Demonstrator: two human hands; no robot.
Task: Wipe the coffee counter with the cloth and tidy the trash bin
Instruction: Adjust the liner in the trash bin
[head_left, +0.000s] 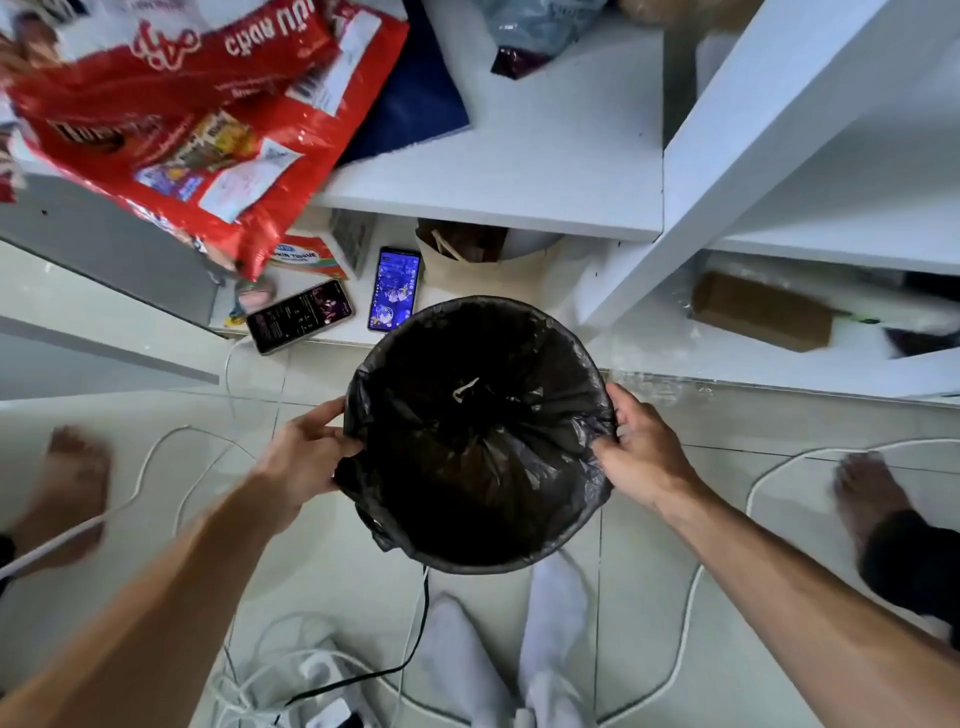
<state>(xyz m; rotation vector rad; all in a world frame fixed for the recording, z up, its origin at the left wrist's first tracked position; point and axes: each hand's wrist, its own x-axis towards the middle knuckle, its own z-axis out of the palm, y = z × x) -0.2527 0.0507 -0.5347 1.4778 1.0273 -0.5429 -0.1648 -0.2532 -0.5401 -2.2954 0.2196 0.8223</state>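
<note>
Tidying: we are fitting the black liner (483, 441) over the trash bin (545, 558) rim.
Fingers: left hand (306, 449) and right hand (641, 452) are both pinching liner.
Remaining: cloth unseen; wiping unconfirmed.

Two lit phones (300, 323) (394, 289) lie beside each other on the low shelf (519, 197), below a red bag (197, 130).

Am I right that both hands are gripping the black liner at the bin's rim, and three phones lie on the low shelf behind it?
Not quite. The head view shows two phones, not three: one angled at the left, one upright beside it. The rest holds: the left hand and right hand grip the black liner at the bin's rim.
</note>
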